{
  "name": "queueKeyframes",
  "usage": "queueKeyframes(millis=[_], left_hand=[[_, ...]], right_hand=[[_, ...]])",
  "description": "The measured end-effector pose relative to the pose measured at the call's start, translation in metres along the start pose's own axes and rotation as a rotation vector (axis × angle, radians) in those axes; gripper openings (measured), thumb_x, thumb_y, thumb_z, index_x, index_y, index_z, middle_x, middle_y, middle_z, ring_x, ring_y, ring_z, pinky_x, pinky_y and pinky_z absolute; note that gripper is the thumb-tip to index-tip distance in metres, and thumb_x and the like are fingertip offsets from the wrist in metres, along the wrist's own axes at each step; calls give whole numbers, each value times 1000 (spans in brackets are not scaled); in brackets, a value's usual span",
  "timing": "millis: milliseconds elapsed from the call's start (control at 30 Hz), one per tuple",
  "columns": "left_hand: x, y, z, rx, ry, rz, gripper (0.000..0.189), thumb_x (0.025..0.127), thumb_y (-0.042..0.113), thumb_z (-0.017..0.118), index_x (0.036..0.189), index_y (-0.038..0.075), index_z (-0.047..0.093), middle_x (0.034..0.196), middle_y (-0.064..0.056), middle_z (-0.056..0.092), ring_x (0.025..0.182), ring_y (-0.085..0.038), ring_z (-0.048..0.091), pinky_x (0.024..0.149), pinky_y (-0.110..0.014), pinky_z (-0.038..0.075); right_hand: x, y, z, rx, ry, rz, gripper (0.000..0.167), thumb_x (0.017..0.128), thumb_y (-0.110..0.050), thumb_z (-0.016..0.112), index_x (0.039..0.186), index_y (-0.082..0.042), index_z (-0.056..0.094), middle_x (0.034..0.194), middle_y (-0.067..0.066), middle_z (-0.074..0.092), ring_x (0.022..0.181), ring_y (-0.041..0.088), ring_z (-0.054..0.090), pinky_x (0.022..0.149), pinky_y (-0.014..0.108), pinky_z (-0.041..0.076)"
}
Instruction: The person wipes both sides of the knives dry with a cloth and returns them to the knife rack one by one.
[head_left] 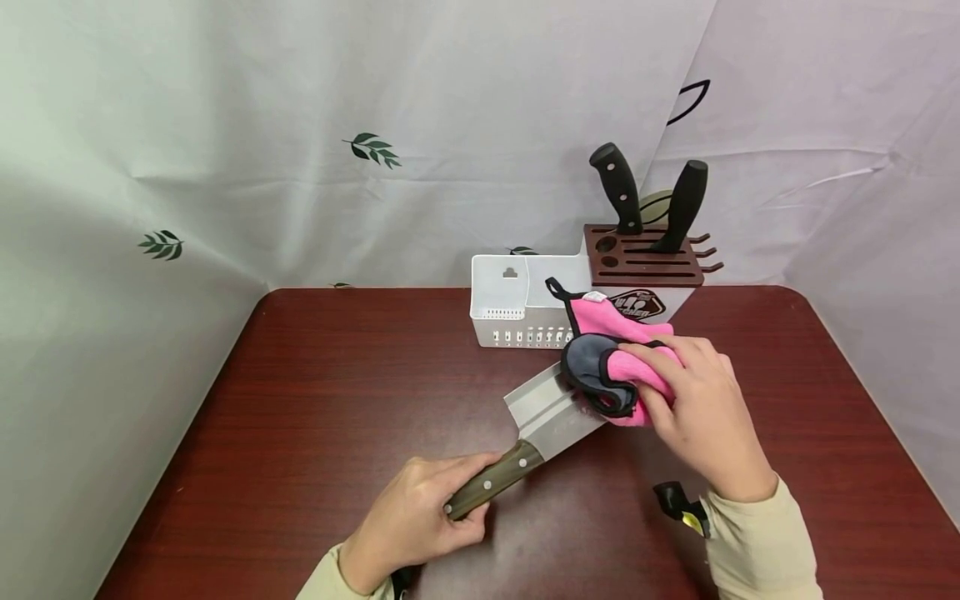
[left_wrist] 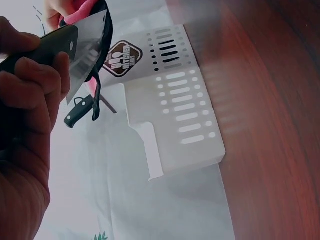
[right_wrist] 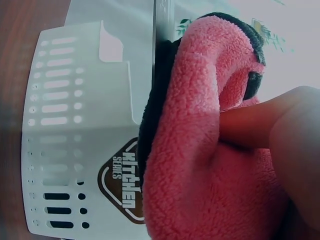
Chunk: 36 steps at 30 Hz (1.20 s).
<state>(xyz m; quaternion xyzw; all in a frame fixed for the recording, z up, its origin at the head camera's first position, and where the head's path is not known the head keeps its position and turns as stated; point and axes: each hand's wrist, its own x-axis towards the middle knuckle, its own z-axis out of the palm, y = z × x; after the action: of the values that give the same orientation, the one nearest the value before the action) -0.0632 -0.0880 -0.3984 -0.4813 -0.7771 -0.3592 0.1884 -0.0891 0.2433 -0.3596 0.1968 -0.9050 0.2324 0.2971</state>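
Note:
A cleaver (head_left: 542,417) with a broad steel blade and a green-brown riveted handle is held over the table, its blade pointing up and to the right. My left hand (head_left: 420,512) grips the handle; in the left wrist view its fingers (left_wrist: 37,80) curl round it. My right hand (head_left: 701,404) holds a bunched pink and grey cloth (head_left: 600,367) with black edging against the blade. The cloth hides the blade's far end. In the right wrist view the pink cloth (right_wrist: 200,130) fills the middle, with a finger pressed into its fold.
Behind the hands stands a white knife holder (head_left: 525,325) with a brown slotted top (head_left: 645,262). Two black-handled knives, one of them leaning (head_left: 618,187), stand in it. Brown hooks stick out at its right side. A patterned white curtain (head_left: 375,83) hangs behind the reddish-brown table (head_left: 315,400).

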Motion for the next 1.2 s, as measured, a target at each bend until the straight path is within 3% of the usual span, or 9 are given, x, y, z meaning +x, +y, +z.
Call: queueKeyframes(millis=[367,500,667,933,1067,1200], left_hand=[[-3,-5,-7,-14,6,-24,56,63,1,72,119,2,67,84,4,70,64,3,55,61,-11,49],[-4,-5,-11,-39,-10,-89,55,64,1,73,119,4,68,82,6,69,63,4,52,61,-10,47],[-6,-5,-15,-70,-32,-184,55,67,3,76,121,6,68,80,10,65,61,7,45,58,-7,41],[-8,-6,-14,-122,-42,-230,49,77,3,71,125,7,65,79,9,61,61,7,43,56,-8,39],[-8,-7,-13,-227,-38,-265,46,81,-1,69,127,5,63,89,3,68,69,2,54,63,-13,47],[-9,-8,-12,-366,-51,-377,45,84,-4,70,128,4,62,96,-3,73,72,-2,60,60,-17,51]], right_hand=[[-1,6,-8,-37,8,12,38,75,-2,75,112,-6,72,115,19,64,104,40,54,75,55,34],[0,6,-10,-30,50,14,39,74,0,73,112,-8,74,112,17,66,102,39,54,74,54,32],[0,4,-9,35,159,16,36,76,-1,70,110,-9,76,108,17,67,100,41,54,78,55,32],[2,0,-12,75,216,41,33,80,-9,62,109,-6,77,110,22,66,104,44,53,83,55,34],[2,-1,-12,73,217,44,33,80,-8,62,109,-6,77,109,22,66,104,44,53,84,55,34],[4,-3,-12,82,232,40,33,81,-9,61,109,-6,77,108,21,66,102,44,54,84,54,34]])
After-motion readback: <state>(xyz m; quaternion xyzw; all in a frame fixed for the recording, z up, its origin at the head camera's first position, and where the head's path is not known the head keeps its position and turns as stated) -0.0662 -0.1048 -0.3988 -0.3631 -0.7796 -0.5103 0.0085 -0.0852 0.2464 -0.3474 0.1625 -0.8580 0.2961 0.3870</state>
